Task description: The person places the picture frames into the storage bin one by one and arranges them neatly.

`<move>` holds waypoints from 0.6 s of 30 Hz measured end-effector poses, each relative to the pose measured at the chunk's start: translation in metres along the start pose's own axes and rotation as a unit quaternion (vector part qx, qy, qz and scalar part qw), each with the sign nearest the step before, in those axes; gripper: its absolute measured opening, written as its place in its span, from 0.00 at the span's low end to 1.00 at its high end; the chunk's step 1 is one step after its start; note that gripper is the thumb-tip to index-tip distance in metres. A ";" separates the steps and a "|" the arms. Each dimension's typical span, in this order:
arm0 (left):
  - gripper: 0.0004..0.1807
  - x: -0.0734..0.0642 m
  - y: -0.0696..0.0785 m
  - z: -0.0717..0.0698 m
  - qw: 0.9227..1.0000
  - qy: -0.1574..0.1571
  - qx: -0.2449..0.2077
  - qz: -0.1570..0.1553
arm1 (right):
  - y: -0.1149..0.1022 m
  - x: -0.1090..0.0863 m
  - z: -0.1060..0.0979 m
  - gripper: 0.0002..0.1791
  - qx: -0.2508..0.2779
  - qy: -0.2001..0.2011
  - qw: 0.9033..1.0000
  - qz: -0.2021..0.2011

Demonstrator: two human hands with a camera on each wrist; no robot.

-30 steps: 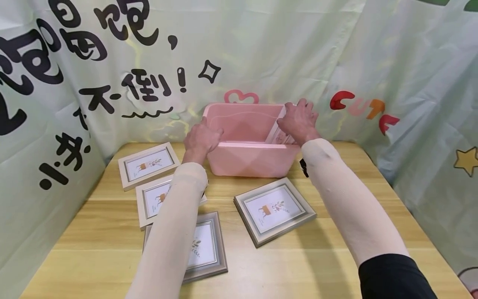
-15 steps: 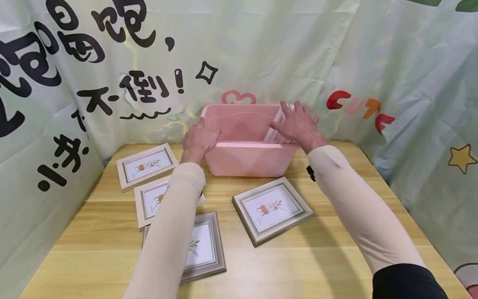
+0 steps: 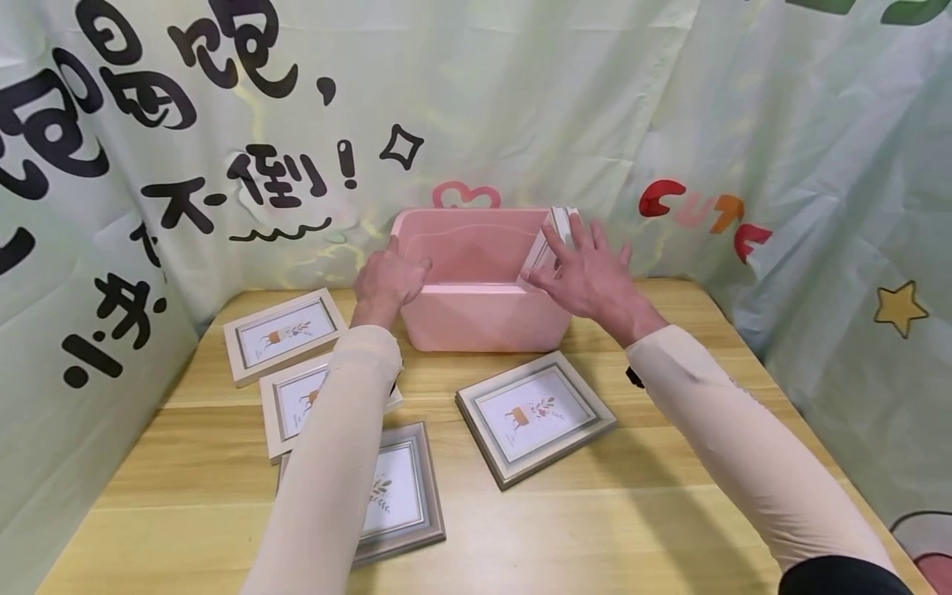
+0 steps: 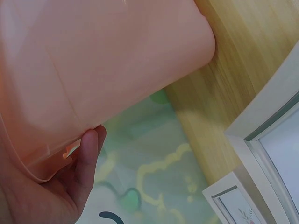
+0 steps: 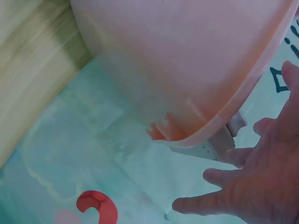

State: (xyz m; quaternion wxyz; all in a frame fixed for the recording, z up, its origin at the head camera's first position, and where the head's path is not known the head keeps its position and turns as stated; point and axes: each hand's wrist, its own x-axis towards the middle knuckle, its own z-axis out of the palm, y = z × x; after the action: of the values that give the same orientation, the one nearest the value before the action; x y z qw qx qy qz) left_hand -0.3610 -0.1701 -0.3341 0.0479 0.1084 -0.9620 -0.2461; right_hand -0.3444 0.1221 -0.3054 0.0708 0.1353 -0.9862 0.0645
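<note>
A pink plastic bin stands at the back of the table. My left hand grips its left rim; in the left wrist view, fingers curl at that edge. Inside the bin's right end leans a pale picture frame, its upper corner above the rim and its lower part hidden. My right hand is beside that frame with fingers spread and holds nothing. In the right wrist view, the frame's corner pokes past the rim, close to the fingertips.
Two cream picture frames lie at the left, one partly under my left sleeve. Nearer lies a grey-brown frame, partly covered by the same arm. A silvery frame lies before the bin. A printed curtain hangs behind.
My right hand has loosened from the frame in the bin, fingers spreading, and drawn back slightly toward me. My left hand keeps hold of the rim. The head view has turned slightly right.
</note>
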 end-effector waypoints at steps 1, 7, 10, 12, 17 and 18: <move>0.48 0.000 0.000 0.000 1.000 0.000 0.000 -0.001 | 0.000 -0.003 0.001 0.49 -0.001 0.003 1.000 -0.001; 0.48 -0.001 0.000 0.000 1.000 -0.005 0.000 -0.002 | 0.006 -0.022 0.011 0.50 -0.016 0.010 1.000 -0.014; 0.48 -0.001 0.000 -0.001 1.000 -0.003 0.002 -0.003 | 0.010 -0.031 0.016 0.50 -0.014 0.009 1.000 -0.021; 0.48 -0.001 0.000 -0.001 1.000 0.000 0.003 -0.002 | 0.012 -0.037 0.019 0.49 -0.001 0.013 1.000 -0.023; 0.48 -0.001 0.001 -0.001 1.000 -0.004 0.004 -0.002 | 0.017 -0.052 0.023 0.49 0.030 0.022 0.999 -0.017; 0.48 -0.001 0.001 -0.001 1.000 -0.004 0.004 -0.001 | 0.018 -0.054 0.024 0.49 0.031 0.023 0.999 -0.015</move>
State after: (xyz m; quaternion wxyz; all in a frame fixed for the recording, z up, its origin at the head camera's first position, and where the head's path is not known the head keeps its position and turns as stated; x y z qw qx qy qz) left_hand -0.3598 -0.1697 -0.3327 0.0428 0.1089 -0.9629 -0.2430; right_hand -0.3005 0.1499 -0.3397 0.0904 0.1509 -0.9796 0.0971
